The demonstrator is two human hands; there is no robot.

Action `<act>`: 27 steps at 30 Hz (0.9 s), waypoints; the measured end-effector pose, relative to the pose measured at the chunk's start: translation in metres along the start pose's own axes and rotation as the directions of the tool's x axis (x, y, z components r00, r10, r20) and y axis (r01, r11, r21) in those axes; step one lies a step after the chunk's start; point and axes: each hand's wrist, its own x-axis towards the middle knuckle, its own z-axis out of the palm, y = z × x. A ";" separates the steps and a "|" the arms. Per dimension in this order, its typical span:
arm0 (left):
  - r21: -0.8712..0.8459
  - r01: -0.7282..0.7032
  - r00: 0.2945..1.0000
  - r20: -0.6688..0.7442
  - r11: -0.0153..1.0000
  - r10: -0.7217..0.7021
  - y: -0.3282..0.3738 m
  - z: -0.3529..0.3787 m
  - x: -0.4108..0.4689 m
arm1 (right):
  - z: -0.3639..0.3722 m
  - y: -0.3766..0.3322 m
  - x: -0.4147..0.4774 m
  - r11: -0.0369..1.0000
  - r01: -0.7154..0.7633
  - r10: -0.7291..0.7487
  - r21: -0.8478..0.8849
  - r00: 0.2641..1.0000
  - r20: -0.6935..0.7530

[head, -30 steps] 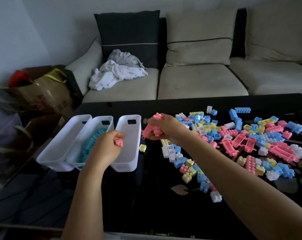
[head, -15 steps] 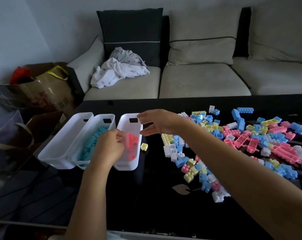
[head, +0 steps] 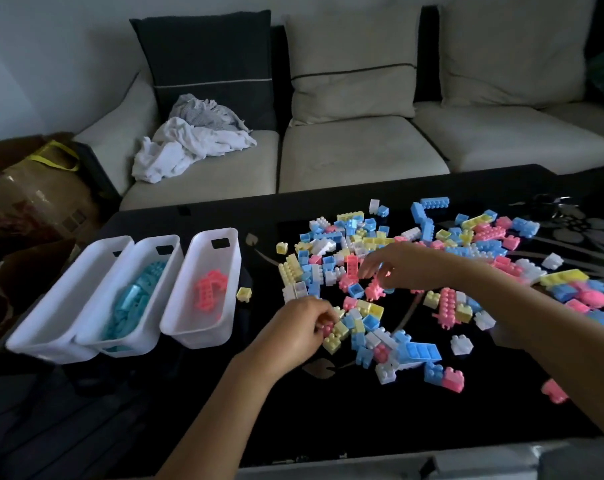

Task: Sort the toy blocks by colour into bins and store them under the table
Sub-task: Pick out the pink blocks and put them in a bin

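Three white bins stand side by side on the left of the black table [head: 328, 420]. The left bin [head: 44, 330] looks empty, the middle bin [head: 144, 341] holds blue blocks [head: 134, 299], and the right bin [head: 198, 336] holds a few pink blocks [head: 210, 289]. A mixed pile of pink, blue, yellow and white blocks [head: 432, 251] covers the table's right half. My left hand [head: 298, 329] pinches a small pink block [head: 327, 329] at the pile's near-left edge. My right hand [head: 400, 268] hovers over the pile, fingers apart above another pink block [head: 375, 289].
A single yellow block [head: 244, 294] lies just right of the pink bin. Behind the table is a beige sofa [head: 356, 157] with crumpled cloth [head: 189, 147] on it. Bags [head: 34, 192] stand on the floor at the left.
Both hands left the right bin and moved right to the pile; the pink blocks they carried now lie in that bin. My left hand closed on a new pink block.
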 end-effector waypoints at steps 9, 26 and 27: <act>0.168 0.001 0.997 -0.082 0.986 0.013 -0.008 0.010 0.001 | 0.030 -0.023 0.011 0.966 0.201 -0.192 -0.160 0.979 0.069; 0.149 0.025 0.981 -0.193 0.988 0.004 -0.012 0.009 0.005 | 0.040 0.014 -0.014 0.986 0.089 -0.033 0.143 0.933 -0.358; 0.152 0.036 0.974 -0.226 0.988 0.000 -0.012 0.006 0.006 | 0.037 0.019 -0.015 0.970 0.063 0.038 0.235 0.915 -0.401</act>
